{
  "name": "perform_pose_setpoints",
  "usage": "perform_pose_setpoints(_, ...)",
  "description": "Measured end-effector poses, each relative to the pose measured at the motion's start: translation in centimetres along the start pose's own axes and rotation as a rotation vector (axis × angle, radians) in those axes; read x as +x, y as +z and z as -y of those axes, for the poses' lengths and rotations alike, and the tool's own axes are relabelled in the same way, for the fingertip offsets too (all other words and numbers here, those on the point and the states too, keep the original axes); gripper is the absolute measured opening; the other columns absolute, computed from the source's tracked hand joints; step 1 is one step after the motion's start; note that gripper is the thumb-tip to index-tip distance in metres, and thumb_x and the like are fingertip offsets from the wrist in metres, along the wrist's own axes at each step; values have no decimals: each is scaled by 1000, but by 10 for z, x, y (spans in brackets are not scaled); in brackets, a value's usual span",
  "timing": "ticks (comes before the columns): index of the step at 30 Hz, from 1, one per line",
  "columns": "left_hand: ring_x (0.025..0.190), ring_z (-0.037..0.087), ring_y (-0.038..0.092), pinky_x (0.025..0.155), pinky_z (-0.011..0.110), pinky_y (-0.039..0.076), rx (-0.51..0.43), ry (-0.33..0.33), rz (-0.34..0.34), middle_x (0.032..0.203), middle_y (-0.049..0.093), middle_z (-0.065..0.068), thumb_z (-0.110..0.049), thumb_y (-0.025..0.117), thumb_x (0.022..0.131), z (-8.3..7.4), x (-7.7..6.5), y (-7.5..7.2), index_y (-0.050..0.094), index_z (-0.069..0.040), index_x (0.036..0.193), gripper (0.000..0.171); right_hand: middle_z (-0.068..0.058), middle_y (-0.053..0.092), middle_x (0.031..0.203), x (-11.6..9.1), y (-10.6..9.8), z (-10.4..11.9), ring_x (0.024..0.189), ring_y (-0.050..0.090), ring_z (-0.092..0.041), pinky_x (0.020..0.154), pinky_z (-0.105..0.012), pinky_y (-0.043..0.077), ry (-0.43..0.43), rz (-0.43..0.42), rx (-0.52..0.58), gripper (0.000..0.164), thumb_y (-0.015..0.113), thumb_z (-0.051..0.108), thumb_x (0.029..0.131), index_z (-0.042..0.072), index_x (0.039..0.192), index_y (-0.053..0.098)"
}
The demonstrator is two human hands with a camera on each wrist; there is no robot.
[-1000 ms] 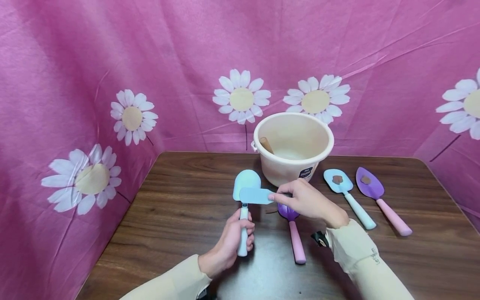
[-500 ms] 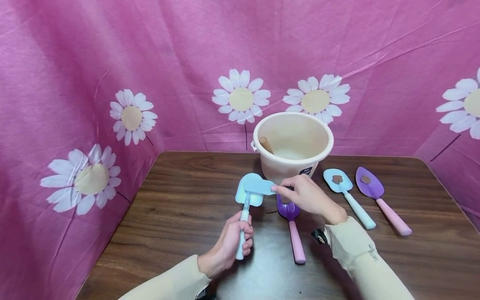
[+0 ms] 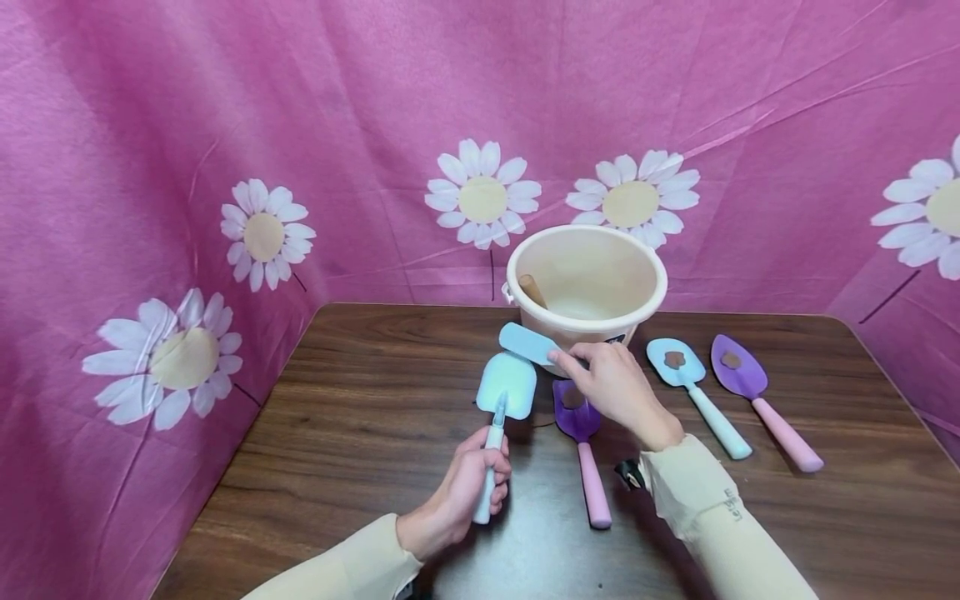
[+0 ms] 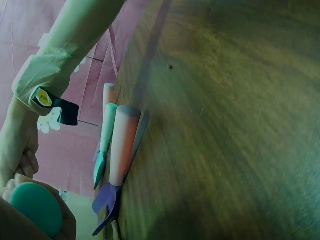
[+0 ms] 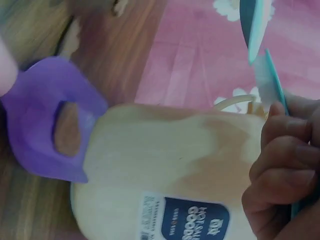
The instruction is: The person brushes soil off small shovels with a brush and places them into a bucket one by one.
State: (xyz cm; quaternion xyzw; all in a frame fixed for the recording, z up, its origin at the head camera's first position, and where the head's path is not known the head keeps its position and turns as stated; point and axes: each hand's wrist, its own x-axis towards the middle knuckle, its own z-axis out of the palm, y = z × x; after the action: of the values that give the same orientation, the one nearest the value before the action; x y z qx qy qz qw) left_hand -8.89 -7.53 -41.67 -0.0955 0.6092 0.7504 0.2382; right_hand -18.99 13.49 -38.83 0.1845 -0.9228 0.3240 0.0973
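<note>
My left hand (image 3: 467, 482) grips the handle of a light blue toy shovel (image 3: 506, 383), its blade pointing away from me. The round end of that handle shows green in the left wrist view. My right hand (image 3: 611, 385) pinches the narrow end of a flat light blue spatula (image 3: 529, 343) between thumb and fingers. The spatula's flat part overlaps the top edge of the shovel blade in the head view. In the right wrist view the spatula (image 5: 274, 82) is seen edge-on, close to the tip of the shovel (image 5: 254, 27).
A cream bucket (image 3: 577, 329) stands behind my hands with a brown rod (image 3: 532, 290) inside. Below my right hand lies a purple trowel (image 3: 576, 425) with a pink handle. Further right lie a blue shovel (image 3: 701, 400) and another purple trowel (image 3: 761, 392), brown patches on their blades.
The spatula has moved up and slightly right across the shovel blade, from its lower part to its top edge. The shovel blade has tilted slightly right. Both hands keep their hold.
</note>
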Motion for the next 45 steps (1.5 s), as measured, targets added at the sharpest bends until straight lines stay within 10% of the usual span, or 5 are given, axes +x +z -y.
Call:
perform_pose_setpoints(11,49,10,42,44,19,38,66,43,-7,63,44,-2,-6,56,82,-3,4,5,44,-4,103,24,16,25,51,-10,-2,36,47,28,-1,47,-18,28,-257,169,-73,41,59,45,92,26,58,46)
perform_pose_setpoints(35,47,7,36,42,18,32,116,51,-28,64,43,-2,-1,55,80,3,0,5,46,-6,100,23,6,30,51,1,-3,17,47,36,-14,44,-27,30,13,-12,-151,49,54,45,95,17,57,44)
perform_pose_setpoints(45,45,8,32,42,19,31,-34,24,-54,62,37,-3,-5,53,79,-12,3,-3,43,-13,90,16,12,29,50,-7,-11,11,47,30,-5,48,-21,30,-91,11,-20,44,58,43,93,21,57,46)
